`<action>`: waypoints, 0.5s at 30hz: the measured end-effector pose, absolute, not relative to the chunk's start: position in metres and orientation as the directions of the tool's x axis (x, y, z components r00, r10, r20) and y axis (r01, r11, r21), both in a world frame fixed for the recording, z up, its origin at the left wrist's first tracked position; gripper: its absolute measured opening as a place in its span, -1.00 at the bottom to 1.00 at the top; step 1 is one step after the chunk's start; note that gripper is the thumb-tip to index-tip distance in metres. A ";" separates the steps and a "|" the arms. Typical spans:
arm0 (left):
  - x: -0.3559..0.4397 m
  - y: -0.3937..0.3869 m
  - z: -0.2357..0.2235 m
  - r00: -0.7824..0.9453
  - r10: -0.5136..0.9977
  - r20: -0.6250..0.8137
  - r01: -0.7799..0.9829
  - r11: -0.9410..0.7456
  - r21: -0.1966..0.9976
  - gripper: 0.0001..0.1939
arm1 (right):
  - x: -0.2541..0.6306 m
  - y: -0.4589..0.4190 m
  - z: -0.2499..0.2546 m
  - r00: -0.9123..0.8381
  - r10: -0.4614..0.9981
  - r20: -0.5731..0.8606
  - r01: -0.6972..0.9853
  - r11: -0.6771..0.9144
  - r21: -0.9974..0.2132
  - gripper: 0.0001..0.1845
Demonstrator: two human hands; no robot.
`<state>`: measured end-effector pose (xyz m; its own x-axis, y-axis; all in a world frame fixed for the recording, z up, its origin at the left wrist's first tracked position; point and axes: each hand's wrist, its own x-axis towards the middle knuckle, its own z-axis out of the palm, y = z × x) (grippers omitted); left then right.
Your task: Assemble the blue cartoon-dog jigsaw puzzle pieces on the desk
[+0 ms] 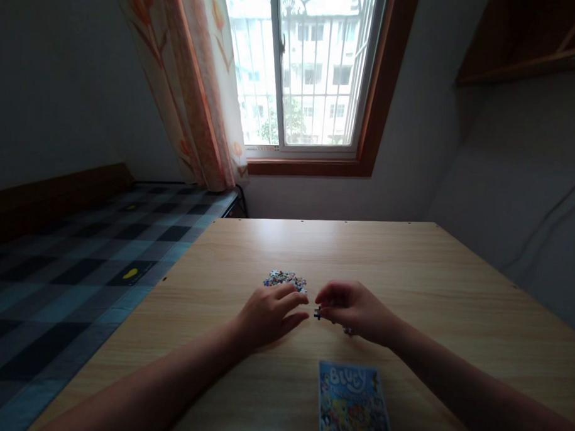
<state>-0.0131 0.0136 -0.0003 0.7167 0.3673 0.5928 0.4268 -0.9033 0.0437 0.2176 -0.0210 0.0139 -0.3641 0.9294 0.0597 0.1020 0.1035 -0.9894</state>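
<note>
A heap of small jigsaw puzzle pieces [283, 278] lies on the wooden table, just beyond my left hand [275, 310]. That hand hovers in front of the heap with its fingers apart and nothing visible between them. Facing it, my right hand [353, 311] pinches one jigsaw puzzle piece [317, 313] between thumb and fingers, a little above the tabletop. A few more pieces [347, 331] show partly from under my right hand. Nearer to me lies a colourful picture box or booklet [354, 400] marked "Bluey", cut off by the lower edge of the view.
The light wooden table [249, 245] reaches back toward the wall below a barred window [316, 72]. A bed with a checked cover [102, 253] adjoins the table's left side. A patterned curtain [188, 80] hangs beside the window, and a wooden shelf [528, 70] is mounted at upper right.
</note>
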 end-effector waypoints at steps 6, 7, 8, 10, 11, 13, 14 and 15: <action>-0.011 0.012 0.000 0.744 0.315 0.590 0.397 -0.918 -0.011 -0.81 | 0.213 -0.022 0.011 -0.342 0.934 0.103 0.076 0.137 -0.988 -0.85; -0.011 0.012 0.000 0.746 0.311 0.588 0.395 -0.918 -0.016 -0.81 | 0.212 -0.022 0.010 -0.349 0.931 0.107 0.068 0.139 -0.988 -0.85; -0.011 0.011 0.001 0.749 0.310 0.586 0.395 -0.918 -0.019 -0.80 | 0.210 -0.023 0.008 -0.358 0.927 0.112 0.061 0.143 -0.988 -0.84; -0.010 0.011 0.001 0.756 0.315 0.574 0.398 -0.917 -0.021 -0.79 | 0.208 -0.024 0.006 -0.371 0.919 0.134 0.052 0.165 -0.985 -0.83; -0.010 0.010 0.002 0.762 0.317 0.565 0.399 -0.917 -0.023 -0.79 | 0.207 -0.024 0.006 -0.371 0.916 0.151 0.054 0.183 -0.982 -0.84; -0.010 0.009 0.003 0.775 0.314 0.549 0.396 -0.918 -0.034 -0.78 | 0.205 -0.026 0.005 -0.360 0.915 0.185 0.077 0.227 -0.971 -0.86; -0.010 0.009 0.003 0.780 0.311 0.544 0.394 -0.918 -0.039 -0.77 | 0.204 -0.027 0.005 -0.351 0.915 0.201 0.096 0.249 -0.964 -0.88; -0.010 0.008 0.003 0.782 0.308 0.542 0.392 -0.919 -0.043 -0.76 | 0.204 -0.027 0.005 -0.342 0.915 0.214 0.121 0.269 -0.956 -0.89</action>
